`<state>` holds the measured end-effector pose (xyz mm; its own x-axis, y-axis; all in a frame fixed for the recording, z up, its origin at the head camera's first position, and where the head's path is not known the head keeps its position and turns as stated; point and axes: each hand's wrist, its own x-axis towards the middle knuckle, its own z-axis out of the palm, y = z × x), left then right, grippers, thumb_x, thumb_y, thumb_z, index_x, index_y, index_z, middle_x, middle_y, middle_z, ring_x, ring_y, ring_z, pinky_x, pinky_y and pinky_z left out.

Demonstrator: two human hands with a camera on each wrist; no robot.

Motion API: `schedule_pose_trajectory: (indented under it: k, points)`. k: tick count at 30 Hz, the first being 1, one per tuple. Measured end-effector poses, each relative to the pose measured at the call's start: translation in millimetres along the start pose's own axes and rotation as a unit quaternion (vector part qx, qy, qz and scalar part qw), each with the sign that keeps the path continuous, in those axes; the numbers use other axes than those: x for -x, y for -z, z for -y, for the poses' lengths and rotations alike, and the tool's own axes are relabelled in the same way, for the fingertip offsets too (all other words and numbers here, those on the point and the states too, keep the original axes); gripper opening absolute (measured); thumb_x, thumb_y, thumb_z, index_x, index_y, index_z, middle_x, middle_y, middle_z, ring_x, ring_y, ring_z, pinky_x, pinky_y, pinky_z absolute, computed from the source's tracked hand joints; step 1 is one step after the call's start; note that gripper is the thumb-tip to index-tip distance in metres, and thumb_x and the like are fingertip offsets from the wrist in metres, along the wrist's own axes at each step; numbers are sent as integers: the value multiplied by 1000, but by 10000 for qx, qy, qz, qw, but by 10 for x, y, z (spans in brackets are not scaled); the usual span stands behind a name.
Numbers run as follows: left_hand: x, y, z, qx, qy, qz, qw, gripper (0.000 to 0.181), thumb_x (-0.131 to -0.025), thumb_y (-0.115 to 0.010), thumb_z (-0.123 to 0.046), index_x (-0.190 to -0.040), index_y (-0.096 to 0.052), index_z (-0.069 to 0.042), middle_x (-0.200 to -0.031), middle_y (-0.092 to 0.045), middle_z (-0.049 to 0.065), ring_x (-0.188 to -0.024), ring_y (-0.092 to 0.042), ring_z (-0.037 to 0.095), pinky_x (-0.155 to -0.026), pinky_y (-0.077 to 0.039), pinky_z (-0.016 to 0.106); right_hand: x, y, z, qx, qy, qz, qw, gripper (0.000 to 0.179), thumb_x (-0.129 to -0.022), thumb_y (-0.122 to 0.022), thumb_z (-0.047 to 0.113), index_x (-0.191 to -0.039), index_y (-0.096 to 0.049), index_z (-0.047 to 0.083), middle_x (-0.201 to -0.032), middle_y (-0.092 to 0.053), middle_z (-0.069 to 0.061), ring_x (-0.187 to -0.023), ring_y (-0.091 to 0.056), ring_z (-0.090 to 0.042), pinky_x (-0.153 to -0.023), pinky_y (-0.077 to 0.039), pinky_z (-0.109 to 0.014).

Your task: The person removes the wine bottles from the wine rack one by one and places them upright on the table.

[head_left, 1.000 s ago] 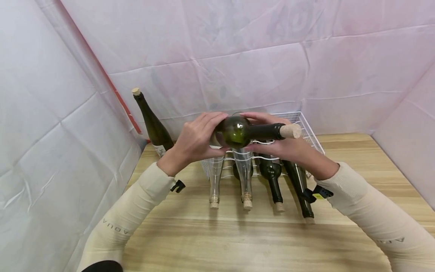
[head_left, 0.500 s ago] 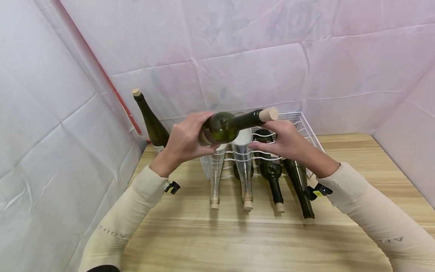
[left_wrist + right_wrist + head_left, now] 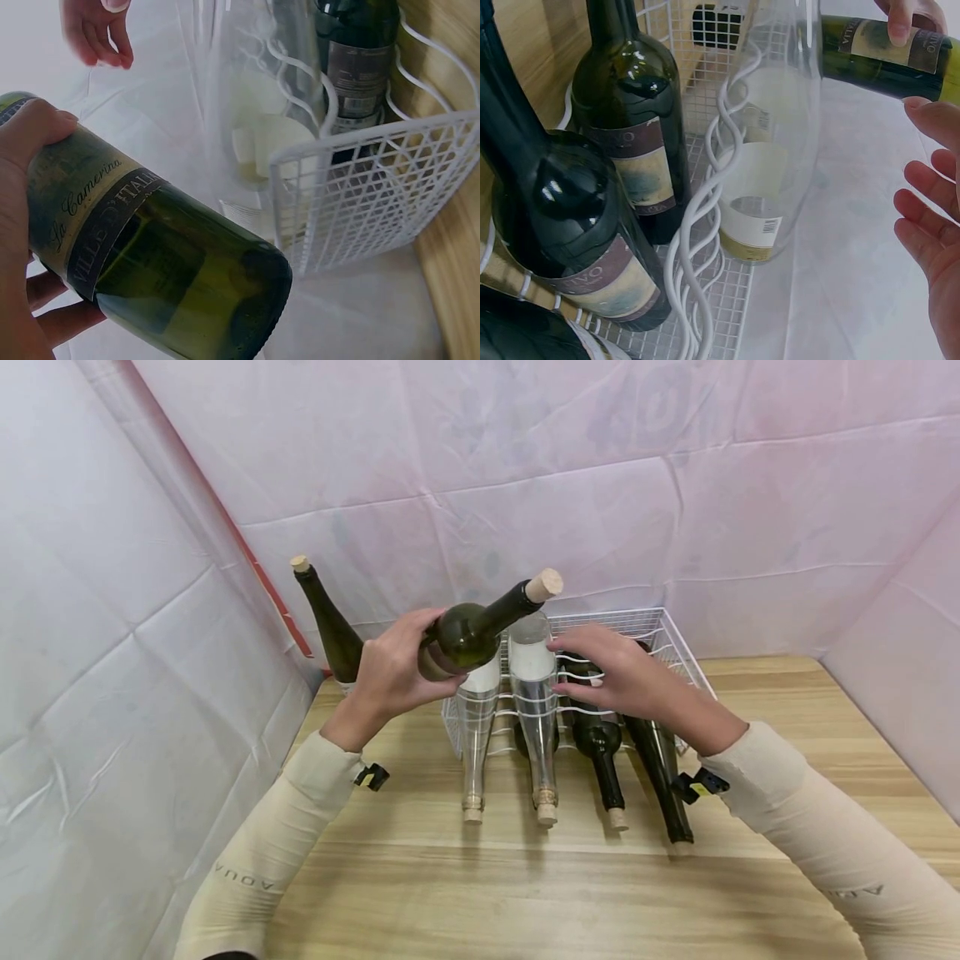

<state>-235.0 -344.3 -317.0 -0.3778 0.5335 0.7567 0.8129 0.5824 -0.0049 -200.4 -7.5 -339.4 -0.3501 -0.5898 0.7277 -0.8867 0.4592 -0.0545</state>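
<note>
My left hand [image 3: 393, 664] grips a corked green wine bottle [image 3: 467, 635] around its labelled body, its neck slanting up to the right. Cream and dark labels on this bottle [image 3: 172, 255] show in the left wrist view. My right hand [image 3: 622, 668] holds nothing; its fingers and thumb are spread apart over the white wire rack [image 3: 684, 652]. In the rack, closest to that hand, lies a clear corked bottle [image 3: 536, 727] with a white label. Another clear bottle [image 3: 474, 735] lies to its left, partly hidden behind the held bottle.
Dark bottles [image 3: 597, 735] lie in the rack's right part, one [image 3: 663, 768] at a slant, necks toward me. Another dark bottle sits lower, mostly hidden. A tall green corked bottle [image 3: 330, 622] stands at the back left of the wooden table [image 3: 480, 893]. Fabric walls [image 3: 555, 527] enclose the table.
The green bottle has moved left with my left hand, and its neck has swung upward. My right hand, earlier around the bottle's far side, is now apart from it.
</note>
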Motion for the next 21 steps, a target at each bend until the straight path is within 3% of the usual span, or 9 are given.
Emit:
schedule_pose_trajectory:
  k: [5,9,14,16,21]
  points:
    - [73,-29,61,-35,203,-98,9997,81,-68,-92,-40,-133,-62,-3,-124,-73,14,-106,-74,30,-76,-65,48,41,-32,-3,109,20,144,9998,60,-102,-57,52,-124,-68,-2,-118,-72,-18,-111,-68,-35,-95,-57,-49]
    - [123,-44,122,-17,394,-154,9991,82,-67,-94,-39,-133,-62,-1,-121,-74,15,-98,-75,31,-70,-64,48,78,-58,-15,233,176,241,9993,53,-102,-61,46,-123,-68,-2,-119,-72,-18,-111,-68,-36,-95,-58,-50]
    - [197,-57,190,196,755,-141,9969,81,-68,-94,-36,-134,-61,-2,-118,-75,18,-91,-75,32,-69,-62,48,122,-103,-30,316,393,391,9980,47,-85,-84,20,-122,-69,-4,-120,-71,-20,-111,-68,-36,-92,-60,-48]
    - [229,-69,217,278,924,-118,9953,82,-68,-94,-36,-135,-61,-2,-118,-74,18,-92,-74,32,-70,-62,49,140,-126,-32,347,424,449,9975,52,-77,-87,13,-122,-68,-3,-121,-70,-20,-111,-68,-36,-92,-60,-48]
    - [307,-115,284,443,1363,16,9897,82,-69,-94,-35,-136,-60,-3,-119,-73,18,-96,-73,33,-75,-61,51,184,-163,-26,361,454,513,9970,51,-74,-87,10,-121,-69,-2,-120,-71,-19,-111,-68,-35,-91,-62,-47]
